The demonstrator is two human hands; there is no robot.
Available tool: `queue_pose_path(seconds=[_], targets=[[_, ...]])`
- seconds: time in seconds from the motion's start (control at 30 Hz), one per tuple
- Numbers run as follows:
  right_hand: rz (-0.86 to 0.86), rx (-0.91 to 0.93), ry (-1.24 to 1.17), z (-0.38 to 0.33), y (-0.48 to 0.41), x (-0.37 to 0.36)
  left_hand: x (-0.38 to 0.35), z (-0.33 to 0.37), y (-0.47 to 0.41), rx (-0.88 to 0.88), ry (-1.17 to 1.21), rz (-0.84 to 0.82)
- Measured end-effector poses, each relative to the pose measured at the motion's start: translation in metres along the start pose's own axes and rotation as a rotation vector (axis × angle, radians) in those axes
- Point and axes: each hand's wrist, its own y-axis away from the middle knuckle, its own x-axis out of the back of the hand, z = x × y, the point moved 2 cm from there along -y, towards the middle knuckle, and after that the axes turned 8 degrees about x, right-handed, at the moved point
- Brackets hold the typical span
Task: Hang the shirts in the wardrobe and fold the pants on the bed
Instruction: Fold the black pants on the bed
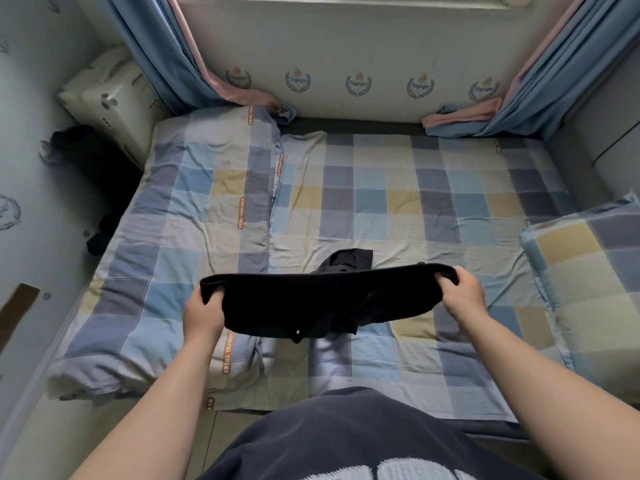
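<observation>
A pair of black pants [311, 299] is stretched out flat between my two hands, held a little above the checked bed [415, 209]. My left hand [202, 315] grips the garment's left end, fingers curled into the cloth. Its right end is pinched by my right hand [464, 292]. A small white button shows on the lower edge. Just behind the held pants, part of another dark garment [349, 259] lies on the sheet.
A folded checked quilt [194, 220] covers the bed's left half. A checked pillow [588, 278] lies at the right. Dark clothes [79, 150] sit piled in the left gap beside a white bag [110, 95]. Blue and pink curtains [166, 57] hang at both back corners.
</observation>
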Motion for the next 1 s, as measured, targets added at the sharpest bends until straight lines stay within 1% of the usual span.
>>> queue_pose_path(seconds=[0.13,0.33,0.4,0.6,0.73,0.9,1.0], targets=[[0.095,0.172,-0.012,-0.056,-0.034,0.026,0.007,0.075,-0.018,-0.16,0.123,0.046],[0.256,0.436,-0.066,-0.184,-0.094,0.091,0.043,0.239,-0.039,-0.474,0.246,0.232],[0.316,0.518,-0.065,-0.23,-0.108,0.12,0.059,0.293,-0.042,-0.535,0.271,0.27],[0.431,0.65,-0.101,-0.374,-0.121,0.215,0.115,0.447,-0.032,-0.612,0.312,0.353],[0.543,0.706,-0.124,-0.457,-0.11,0.278,0.156,0.538,-0.008,-0.633,0.344,0.346],[0.661,0.753,-0.178,-0.54,-0.083,0.344,0.209,0.622,0.03,-0.609,0.396,0.371],[0.656,0.752,-0.213,-0.573,-0.066,0.376,0.232,0.652,0.05,-0.576,0.416,0.361]])
